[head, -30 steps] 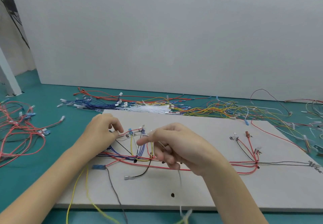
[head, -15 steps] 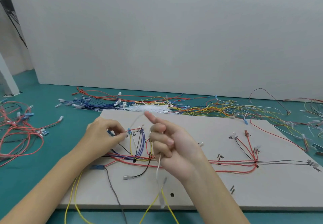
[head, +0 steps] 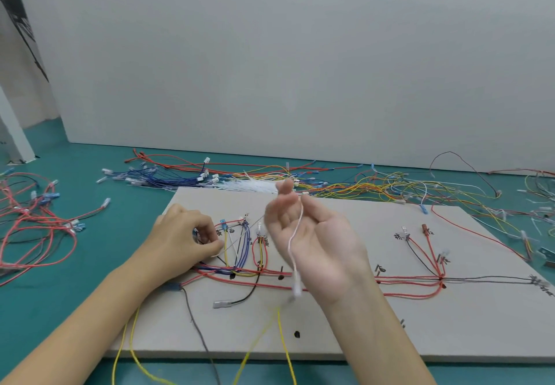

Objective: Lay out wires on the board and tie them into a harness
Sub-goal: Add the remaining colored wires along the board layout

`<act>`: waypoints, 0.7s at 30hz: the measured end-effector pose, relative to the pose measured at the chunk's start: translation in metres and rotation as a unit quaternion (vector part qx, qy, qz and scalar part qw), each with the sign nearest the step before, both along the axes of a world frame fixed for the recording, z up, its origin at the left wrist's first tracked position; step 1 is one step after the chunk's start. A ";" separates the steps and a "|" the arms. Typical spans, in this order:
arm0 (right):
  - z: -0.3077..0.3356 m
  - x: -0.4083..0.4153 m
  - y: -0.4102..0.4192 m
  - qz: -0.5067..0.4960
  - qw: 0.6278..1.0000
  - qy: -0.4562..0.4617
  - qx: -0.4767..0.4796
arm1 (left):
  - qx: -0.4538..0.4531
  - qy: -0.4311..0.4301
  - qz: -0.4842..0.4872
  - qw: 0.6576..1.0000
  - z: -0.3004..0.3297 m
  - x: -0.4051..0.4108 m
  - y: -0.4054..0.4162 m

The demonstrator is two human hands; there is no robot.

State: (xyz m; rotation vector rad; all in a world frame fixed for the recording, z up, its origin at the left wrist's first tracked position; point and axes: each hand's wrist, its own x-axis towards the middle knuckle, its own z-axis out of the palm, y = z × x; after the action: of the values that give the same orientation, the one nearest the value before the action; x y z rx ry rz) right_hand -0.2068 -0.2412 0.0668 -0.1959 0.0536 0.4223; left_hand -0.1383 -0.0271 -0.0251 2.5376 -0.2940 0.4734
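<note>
Head view showed the board [head: 390, 333] at lower centre partly wired, nothing visibly tied. The right hand [head: 312, 243] pinched a white wire [head: 295, 234]; the left hand [head: 186, 240] gripped wire ends at centre-left.

Soft, even light is falling from above, leaving the scene bright with only faint shadows lying under the wires on the board [head: 375, 333]. No glare is showing. The raised right hand [head: 312, 240] is blurring with motion, as is the white wire [head: 292, 249] hanging from it. Wide-angle distortion is bending the frame's edges.
</note>
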 end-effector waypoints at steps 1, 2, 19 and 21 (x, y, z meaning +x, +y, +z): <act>0.002 0.000 -0.003 -0.015 1.000 0.009 0.026 | 0.006 -0.002 0.001 1.000 -0.001 0.000 0.000; 0.004 0.000 -0.006 -0.023 0.999 0.015 0.035 | 0.011 -0.004 0.001 1.000 -0.001 0.000 0.000; -0.011 0.002 -0.100 0.188 0.659 -0.350 -0.638 | -0.037 0.051 -0.029 0.998 -0.002 0.001 0.009; -0.013 0.005 -0.114 0.201 0.613 -0.335 -0.687 | -0.024 0.033 -0.016 0.999 -0.003 0.000 0.007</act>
State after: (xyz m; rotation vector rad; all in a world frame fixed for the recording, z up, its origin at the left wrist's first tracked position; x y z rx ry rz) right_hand -0.2019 -0.3550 0.0540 -1.9448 -0.4490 0.6613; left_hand -0.1383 -0.0202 -0.0278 2.4922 -0.2951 0.3778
